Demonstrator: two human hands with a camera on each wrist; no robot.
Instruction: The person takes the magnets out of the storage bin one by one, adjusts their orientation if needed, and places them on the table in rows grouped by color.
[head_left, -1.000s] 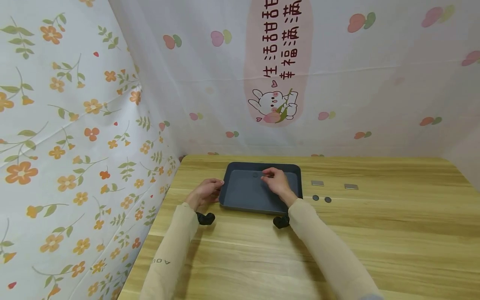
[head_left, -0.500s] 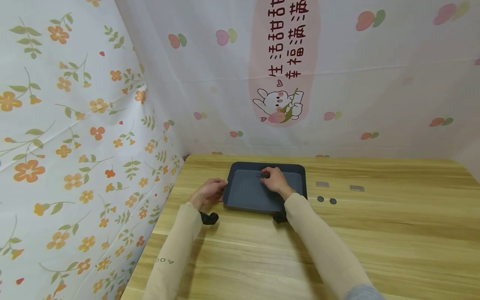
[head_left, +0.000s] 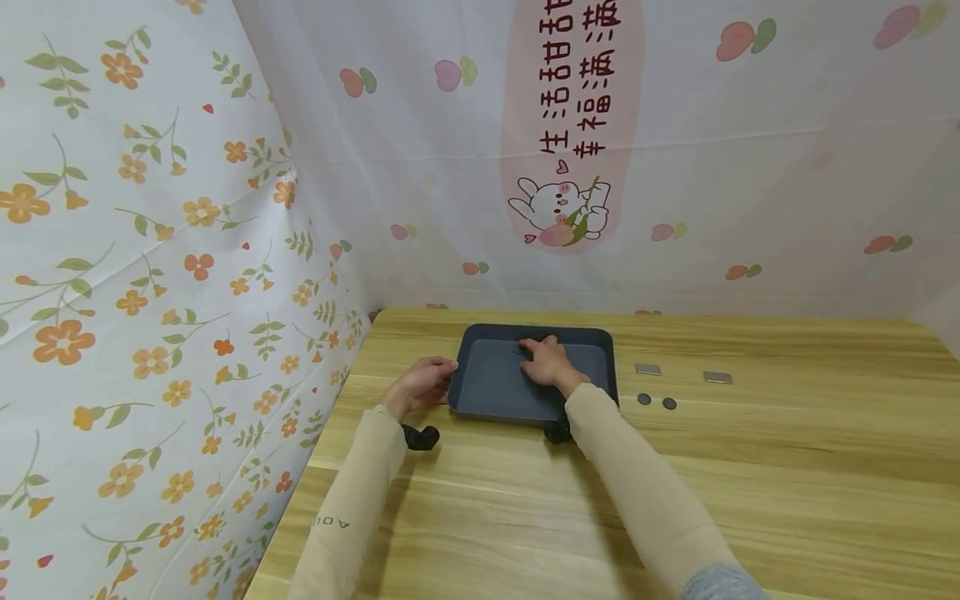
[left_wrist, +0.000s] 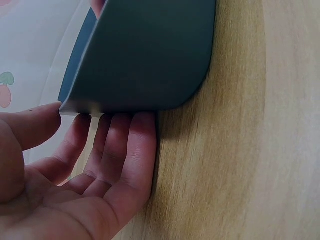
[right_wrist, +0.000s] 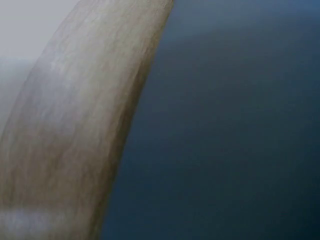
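Note:
A dark grey-blue rectangular tray (head_left: 487, 379) sits on the wooden table. My left hand (head_left: 422, 385) holds its left side. In the left wrist view the thumb is at the rim and the other fingertips press the tray's outer wall (left_wrist: 145, 55). My right hand (head_left: 547, 362) is inside the tray near the far wall. Its index finger is stretched out, close by a small dark disc (head_left: 519, 352) on the tray floor that it partly covers. In the right wrist view only the dark tray (right_wrist: 220, 130) and table show, without the hand.
Right of the tray lie two small grey rectangular plates (head_left: 648, 369) (head_left: 717, 377) and two small dark discs (head_left: 644, 399) (head_left: 669, 403). Black devices (head_left: 422, 437) are worn at both wrists. Printed cloth (head_left: 420, 167) hangs behind the table and along its left side.
A dark disc seen at my right fingertips half a second ago no longer shows between them; the index finger has straightened. My left hand stays at the tray. The head view has shifted slightly.

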